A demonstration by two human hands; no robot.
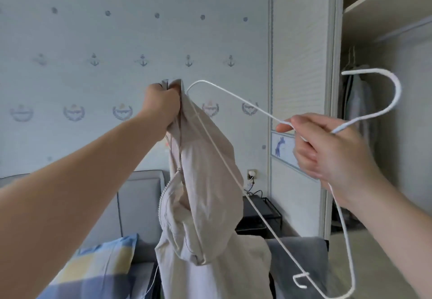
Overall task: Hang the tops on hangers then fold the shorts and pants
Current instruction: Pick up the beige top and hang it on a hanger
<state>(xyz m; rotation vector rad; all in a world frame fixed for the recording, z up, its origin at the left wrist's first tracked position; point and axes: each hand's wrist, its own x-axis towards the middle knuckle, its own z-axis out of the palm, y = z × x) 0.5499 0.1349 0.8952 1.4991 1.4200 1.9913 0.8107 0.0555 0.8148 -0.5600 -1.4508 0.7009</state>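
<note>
A beige zip-up hooded top (205, 196) hangs in front of me, its hood drooping at the middle. My left hand (161, 104) is raised and shut on a bunch of the top's upper edge. My right hand (327, 149) grips a white wire hanger (224, 160) at its neck, with the hook (395, 88) pointing up and to the right. The hanger's far shoulder end reaches next to my left hand, and its long bar crosses in front of the top. Whether the hanger is inside the top I cannot tell.
An open wardrobe (304, 65) stands at the right, with garments (360, 93) hanging on its rail and a shelf above. A grey headboard (140, 200), a blue and yellow pillow (98, 266) and a black wire side table (259, 214) lie below.
</note>
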